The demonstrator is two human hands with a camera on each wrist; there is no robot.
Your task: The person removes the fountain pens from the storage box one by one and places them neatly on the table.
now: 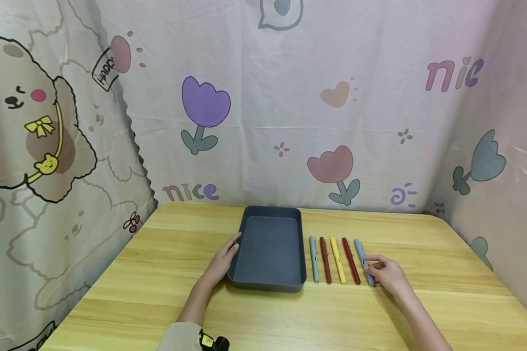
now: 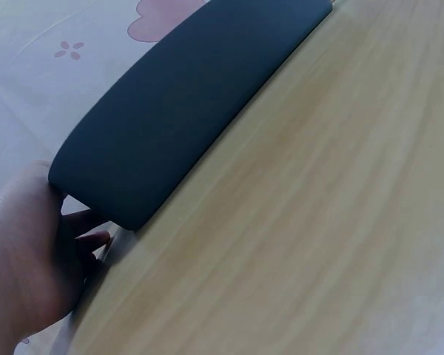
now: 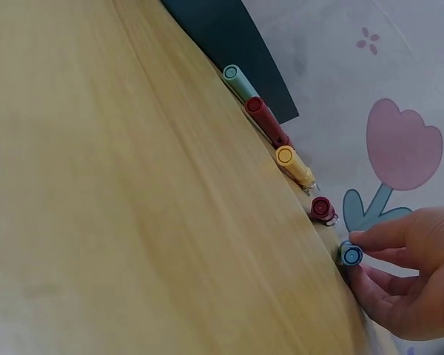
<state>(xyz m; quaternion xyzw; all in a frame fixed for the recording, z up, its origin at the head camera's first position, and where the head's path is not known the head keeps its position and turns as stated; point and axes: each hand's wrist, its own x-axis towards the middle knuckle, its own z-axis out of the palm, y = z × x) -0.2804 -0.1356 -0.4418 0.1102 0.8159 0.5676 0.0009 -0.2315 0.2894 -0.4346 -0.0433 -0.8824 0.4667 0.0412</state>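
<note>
A dark grey rectangular tray (image 1: 270, 286) lies on the table. My left hand (image 1: 221, 261) rests against its left wall, fingertips at the rim; in the left wrist view that hand (image 2: 29, 251) is at the tray's near corner, part of its fingers hidden. To the right of the tray several capped pens lie in a row: light green (image 1: 314, 258), dark red (image 1: 325, 260), yellow (image 1: 338, 261), another dark red (image 1: 351, 261) and blue (image 1: 359, 247). My right hand (image 1: 388, 275) pinches the blue pen between thumb and fingers, and the right wrist view shows its round end (image 3: 351, 255).
The light wooden table (image 1: 158, 273) reaches back to a printed curtain (image 1: 263, 97), which also hangs along both sides. A dark device (image 1: 214, 342) is strapped over my left sleeve (image 1: 182, 337).
</note>
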